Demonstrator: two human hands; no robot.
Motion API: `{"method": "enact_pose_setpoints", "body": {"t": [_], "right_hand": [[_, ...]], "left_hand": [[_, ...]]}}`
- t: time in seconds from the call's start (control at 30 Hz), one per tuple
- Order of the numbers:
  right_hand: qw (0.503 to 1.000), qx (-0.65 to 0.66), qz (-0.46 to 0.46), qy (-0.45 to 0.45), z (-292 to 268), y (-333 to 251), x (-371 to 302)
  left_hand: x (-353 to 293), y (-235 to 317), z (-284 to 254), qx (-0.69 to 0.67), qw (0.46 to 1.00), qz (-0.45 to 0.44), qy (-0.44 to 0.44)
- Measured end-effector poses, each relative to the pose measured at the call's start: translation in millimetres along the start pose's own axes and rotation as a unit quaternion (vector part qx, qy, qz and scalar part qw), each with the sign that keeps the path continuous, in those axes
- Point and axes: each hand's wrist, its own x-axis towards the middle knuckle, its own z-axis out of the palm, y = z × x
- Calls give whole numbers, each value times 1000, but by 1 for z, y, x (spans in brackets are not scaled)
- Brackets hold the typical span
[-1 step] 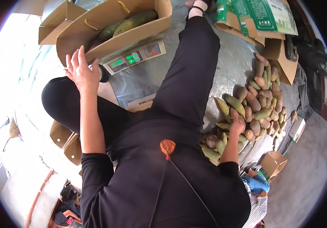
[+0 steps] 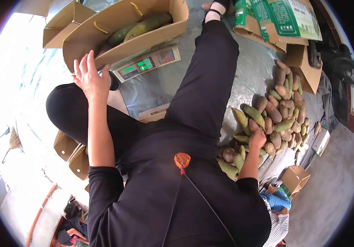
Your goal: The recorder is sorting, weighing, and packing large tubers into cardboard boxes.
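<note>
My left hand (image 2: 92,80) has its fingers spread at the near wall of an open brown carton (image 2: 123,46). It grips nothing, and I cannot tell whether the fingertips touch the cardboard. Large green, oblong, gourd-like vegetables (image 2: 150,25) lie inside that carton, which rests on a scale (image 2: 146,64) with a lit green display. On the right, my right hand (image 2: 258,139) reaches into a pile of brown and green oblong vegetables (image 2: 286,125). Its bent fingers are closed at the end of a brown oblong vegetable (image 2: 253,125); the fingertips are partly hidden.
My legs extend either side of the plastic-covered floor (image 2: 148,92). Green printed cartons (image 2: 282,18) lie at the far right, with an open brown carton (image 2: 302,68) below them. Another person in a striped top (image 2: 279,224) is at the lower right. A broom (image 2: 14,140) stands at the left.
My right hand has shifted slightly, and the brown vegetable at its fingers shows a little lower. My left hand keeps its pose beside the carton.
</note>
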Motion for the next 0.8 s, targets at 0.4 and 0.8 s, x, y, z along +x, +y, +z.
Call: {"method": "enact_pose_setpoints", "body": {"t": [0.4, 0.8], "right_hand": [[898, 407, -148, -79, -52, -344, -32], [582, 614, -255, -469, 21, -588, -125]], "left_hand": [[0, -2, -12, -30, 999, -22, -31], [-1, -3, -15, -47, 997, -31, -53]]}}
